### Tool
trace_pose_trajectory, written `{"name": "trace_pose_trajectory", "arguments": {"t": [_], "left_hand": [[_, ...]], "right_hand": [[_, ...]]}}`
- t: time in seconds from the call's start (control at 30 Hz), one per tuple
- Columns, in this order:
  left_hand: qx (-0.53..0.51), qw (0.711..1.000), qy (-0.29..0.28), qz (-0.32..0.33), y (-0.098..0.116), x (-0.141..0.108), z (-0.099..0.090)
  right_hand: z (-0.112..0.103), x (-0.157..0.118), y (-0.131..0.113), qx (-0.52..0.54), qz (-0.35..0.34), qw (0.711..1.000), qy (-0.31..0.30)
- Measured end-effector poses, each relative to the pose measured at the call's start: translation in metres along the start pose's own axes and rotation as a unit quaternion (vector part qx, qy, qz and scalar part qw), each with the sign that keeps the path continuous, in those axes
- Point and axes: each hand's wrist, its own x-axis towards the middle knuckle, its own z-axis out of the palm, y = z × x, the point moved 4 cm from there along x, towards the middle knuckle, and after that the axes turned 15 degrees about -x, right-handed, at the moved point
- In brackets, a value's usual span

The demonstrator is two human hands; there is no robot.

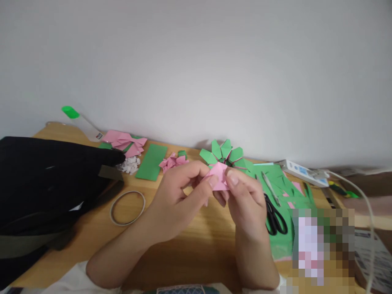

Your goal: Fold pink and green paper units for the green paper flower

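While both hands meet just above the light wooden tabletop (190,249), the left hand (176,200) and the right hand (245,200) each pinch the small folded pink paper piece (219,176) between thumb and fingertips, holding it in the air at the middle of the view; the paper is thin and already creased, so a hard pull from either side could tear it or flatten a fold, and a slack pinch could let it drop among the scraps, in my judgement; nearest, at 8 o'clock from the hands, lies a thin ring of clear tape (127,208) flat on the wood, apart from everything; at 9 o'clock a large black fabric bag (45,183) covers the table's left end and crowds the left forearm's side; at 3 o'clock a pair of black-handled scissors (274,212) rests on a sheet of green paper (281,245), blades pointing away, near enough that a sweeping right wrist might knock them; farther, at 12 o'clock just behind the pink piece, sits a ring of folded green paper petals (225,154); at 11 o'clock lie a small pink folded flower (172,162), a green paper strip (151,161), a heap of white bits (130,164) and a bigger pink folded bundle (127,143); at 2 o'clock, against the wall, a white power strip (301,172) trails its cable toward the right edge.
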Motion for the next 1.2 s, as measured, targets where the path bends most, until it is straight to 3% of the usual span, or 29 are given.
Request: {"name": "trace_pose_trajectory", "arguments": {"t": [0.17, 0.3, 0.5, 0.77, 1.03, 1.2], "left_hand": [[0.025, 0.999, -0.010, 0.018, 0.003, 0.000, 0.001], [0.024, 0.998, -0.034, 0.045, 0.007, 0.001, 0.003], [0.038, 0.997, -0.053, 0.030, 0.007, 0.001, 0.002], [0.011, 0.998, -0.061, 0.030, 0.010, 0.002, 0.002], [0.018, 0.998, -0.056, 0.037, 0.010, 0.003, 0.001], [0.077, 0.995, -0.047, 0.052, 0.010, 0.004, 0.000]], "right_hand": [[-0.006, 0.003, -0.013, -0.141, -0.065, 0.988, -0.018], [-0.008, 0.005, -0.020, -0.193, -0.108, 0.975, -0.029], [-0.009, 0.003, -0.021, -0.208, -0.139, 0.968, -0.013], [-0.009, 0.002, -0.010, -0.068, -0.079, 0.993, -0.054], [-0.007, 0.005, -0.025, -0.221, -0.161, 0.961, -0.040], [-0.010, 0.006, -0.031, -0.286, -0.187, 0.939, -0.044]]}}
